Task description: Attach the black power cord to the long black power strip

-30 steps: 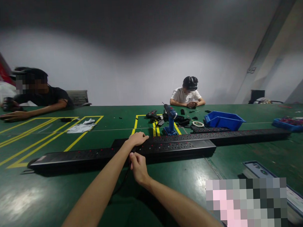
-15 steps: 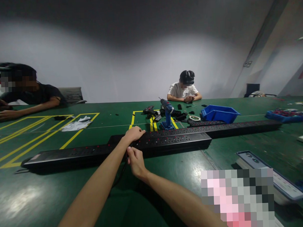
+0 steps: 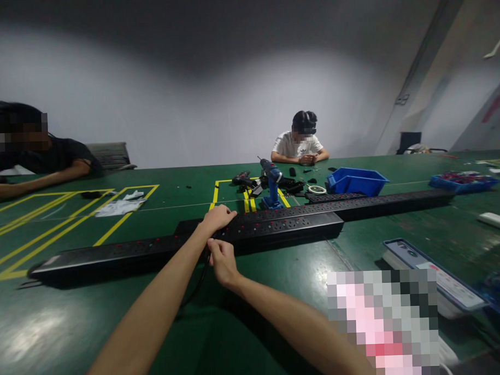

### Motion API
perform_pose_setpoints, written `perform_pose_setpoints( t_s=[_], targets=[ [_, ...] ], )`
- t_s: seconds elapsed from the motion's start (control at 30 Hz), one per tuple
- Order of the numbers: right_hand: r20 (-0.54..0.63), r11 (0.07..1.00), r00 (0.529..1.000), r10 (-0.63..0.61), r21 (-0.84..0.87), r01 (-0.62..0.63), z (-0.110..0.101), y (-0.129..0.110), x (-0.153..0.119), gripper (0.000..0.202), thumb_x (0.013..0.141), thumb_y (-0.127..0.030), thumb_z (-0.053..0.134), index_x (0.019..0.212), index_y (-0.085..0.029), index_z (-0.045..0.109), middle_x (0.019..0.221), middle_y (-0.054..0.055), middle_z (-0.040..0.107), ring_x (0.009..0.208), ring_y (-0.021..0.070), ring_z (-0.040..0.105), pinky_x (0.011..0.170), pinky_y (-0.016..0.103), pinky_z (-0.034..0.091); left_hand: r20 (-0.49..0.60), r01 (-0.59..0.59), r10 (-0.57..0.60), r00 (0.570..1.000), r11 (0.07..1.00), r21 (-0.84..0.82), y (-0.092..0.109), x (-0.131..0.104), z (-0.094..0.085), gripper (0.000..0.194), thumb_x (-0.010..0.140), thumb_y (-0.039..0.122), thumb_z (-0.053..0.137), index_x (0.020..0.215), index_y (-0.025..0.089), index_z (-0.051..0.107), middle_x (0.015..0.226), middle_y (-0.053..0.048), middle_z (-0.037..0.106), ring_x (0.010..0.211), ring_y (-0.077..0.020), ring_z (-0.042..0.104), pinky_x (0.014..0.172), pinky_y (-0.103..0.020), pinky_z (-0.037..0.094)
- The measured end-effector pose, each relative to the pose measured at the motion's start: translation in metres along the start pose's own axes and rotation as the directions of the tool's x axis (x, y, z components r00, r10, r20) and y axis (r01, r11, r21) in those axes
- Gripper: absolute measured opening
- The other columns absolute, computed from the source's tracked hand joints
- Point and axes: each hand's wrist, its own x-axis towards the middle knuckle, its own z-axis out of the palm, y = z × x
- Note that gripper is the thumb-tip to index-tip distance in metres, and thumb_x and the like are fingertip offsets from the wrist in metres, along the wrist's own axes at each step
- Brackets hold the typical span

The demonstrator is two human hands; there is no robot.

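Note:
A long black power strip [image 3: 284, 228] with sockets and small red switches lies across the table in front of me. My left hand [image 3: 219, 218] rests over its top, fingers curled around it and partly hidden from view. Just below, at the strip's near side, my right hand [image 3: 223, 260] is closed in a pinch. A black cable [image 3: 201, 279] runs down from those fingertips toward the table, partly behind my left forearm. Behind this strip lies a second long black power strip [image 3: 390, 203], reaching farther right.
A blue cordless drill [image 3: 271, 181] stands upright beyond the strips, near black parts and a tape roll [image 3: 317, 189]. Farther right are a blue bin [image 3: 356, 181] and a blue tray [image 3: 463, 183]. A grey-white case [image 3: 437, 279] lies right. Two people sit across the table.
The camera view has shifted slightly, moving the table items a little left and up in the picture. Both hands keep nearly the same place and grip at the strip.

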Motion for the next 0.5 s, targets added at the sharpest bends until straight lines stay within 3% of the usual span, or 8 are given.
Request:
perform_pose_setpoints(
  t_s=[0.5],
  targets=[
    [-0.039,0.997,0.997,0.064,-0.028,-0.065,-0.0002,-0.0005,-0.0036,0.046,0.087,-0.048,0.045,0.05,-0.02,0.045,0.044,-0.003,0.044,0.046,0.0104,0.039,0.048,0.023,0.028,-0.09,0.043,-0.044,0.995,0.999,-0.007,0.0029,-0.0093,0.0039,0.063,0.09,0.061,0.028,0.092,0.018,0.074,0.096,-0.016,0.072,0.096,-0.029,0.066,0.083,-0.037,0.048]
  ],
)
